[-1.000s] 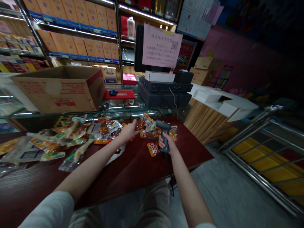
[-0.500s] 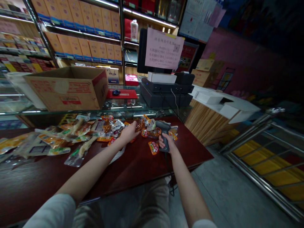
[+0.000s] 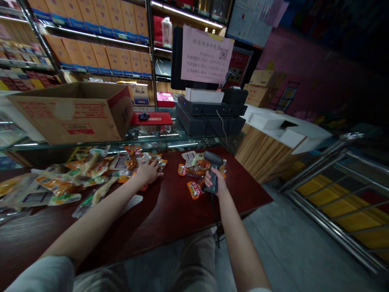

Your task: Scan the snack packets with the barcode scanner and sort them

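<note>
My right hand [image 3: 216, 181] grips the handle of a dark grey barcode scanner [image 3: 213, 159], held over the right part of the table. Beside and beneath the scanner lie several packaged snacks, among them a vacuum-packed brown meat piece [image 3: 199, 167] and an orange-and-red packet [image 3: 194, 190]. My left hand [image 3: 148, 172] rests with spread fingers on a heap of similar packets to the left; whether it touches one firmly is hidden under the palm. A packaged drumstick [image 3: 131, 162] lies just left of those fingers. Farther left spreads a larger pile of clear-wrapped snacks [image 3: 88, 168].
A dark red wooden table [image 3: 170, 202] carries the packets. Behind it, a glass counter holds an open cardboard box [image 3: 69, 115], a mouse [image 3: 144, 116] on a red mat, and a black cash drawer [image 3: 209, 121] below a monitor. A metal railing [image 3: 322, 194] stands at right.
My left hand has moved left, away from the packets near the scanner, and its fingers have opened. A brown packet it held is no longer in its grasp. The scanner stays in my right hand.
</note>
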`<state>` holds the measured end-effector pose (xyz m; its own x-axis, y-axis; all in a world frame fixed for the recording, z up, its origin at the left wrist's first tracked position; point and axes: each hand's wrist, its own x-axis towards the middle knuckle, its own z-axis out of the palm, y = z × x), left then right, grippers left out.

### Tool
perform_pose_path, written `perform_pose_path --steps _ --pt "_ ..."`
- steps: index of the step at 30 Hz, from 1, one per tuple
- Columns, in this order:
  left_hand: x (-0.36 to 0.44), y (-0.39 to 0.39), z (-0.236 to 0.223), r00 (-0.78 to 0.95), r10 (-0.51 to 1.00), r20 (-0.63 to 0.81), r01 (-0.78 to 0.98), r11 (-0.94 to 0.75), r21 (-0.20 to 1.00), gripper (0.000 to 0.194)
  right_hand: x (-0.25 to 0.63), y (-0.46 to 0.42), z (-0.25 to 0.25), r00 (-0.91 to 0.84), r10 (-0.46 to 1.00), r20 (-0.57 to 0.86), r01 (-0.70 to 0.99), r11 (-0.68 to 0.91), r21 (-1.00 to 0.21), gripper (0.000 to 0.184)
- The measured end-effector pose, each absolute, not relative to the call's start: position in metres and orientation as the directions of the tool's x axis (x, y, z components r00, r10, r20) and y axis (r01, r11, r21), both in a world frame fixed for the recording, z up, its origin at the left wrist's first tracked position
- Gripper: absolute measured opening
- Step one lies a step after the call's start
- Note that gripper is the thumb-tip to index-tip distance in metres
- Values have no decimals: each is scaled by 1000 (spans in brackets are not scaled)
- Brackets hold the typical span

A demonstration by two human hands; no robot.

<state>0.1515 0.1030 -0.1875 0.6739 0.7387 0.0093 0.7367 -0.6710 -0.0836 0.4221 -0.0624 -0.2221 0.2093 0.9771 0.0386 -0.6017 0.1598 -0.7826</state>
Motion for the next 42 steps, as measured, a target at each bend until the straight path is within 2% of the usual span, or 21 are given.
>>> perform_pose_path --steps 2,5,6,8,10,11,16,19,21,25,26,28,30,31,33,36,42 --pt "164 109 -187 623 782 -34 776 -623 -98 42 425 -63 -221 259 965 37 -604 192 -773 28" --pt "198 119 -183 617 787 11 783 -612 -111 49 427 -63 -220 307 951 38 -605 226 -764 27" --pt "214 123 -182 637 769 56 770 -632 -84 50 428 -63 -220 313 949 40 -604 231 -763 27" --pt "248 133 -182 680 727 93 725 -686 59 55 428 -62 -219 320 946 43 -600 238 -764 27" --pt "281 146 -187 680 733 -29 707 -643 295 62 428 -62 -219 324 945 45 -595 241 -767 28" --pt "295 153 -190 691 720 -66 694 -636 337 65 427 -62 -219 326 944 45 -593 241 -768 28" --pt "326 182 -208 690 717 -102 685 -599 415 65 427 -62 -218 325 945 39 -586 234 -776 31" --pt "323 190 -214 686 720 -103 673 -574 467 55 426 -61 -217 311 950 33 -586 219 -780 31" --pt "318 191 -216 675 732 -89 665 -552 504 50 425 -60 -217 306 952 34 -581 214 -785 30" --pt "302 186 -217 613 790 -22 659 -495 566 53 425 -60 -216 303 952 35 -578 213 -787 31" --pt "297 183 -216 592 806 -7 638 -463 615 54 425 -60 -216 296 955 32 -580 207 -788 31" --pt "285 174 -214 553 833 1 515 -342 786 52 424 -60 -217 269 963 24 -579 181 -795 30" --pt "272 163 -209 531 847 -15 282 -160 946 50 424 -61 -218 220 975 12 -575 140 -806 30" --pt "265 156 -206 525 851 -17 162 -80 984 50 423 -61 -219 193 981 5 -572 116 -812 29" --pt "250 143 -200 520 854 -2 -22 16 1000 50 422 -61 -220 137 990 -12 -562 68 -825 29" --pt "229 126 -189 522 853 21 -205 101 974 44 419 -62 -222 70 997 -35 -542 9 -840 31" --pt "202 103 -179 517 856 8 -349 202 915 26 416 -64 -222 27 999 -30 -520 -12 -854 35"
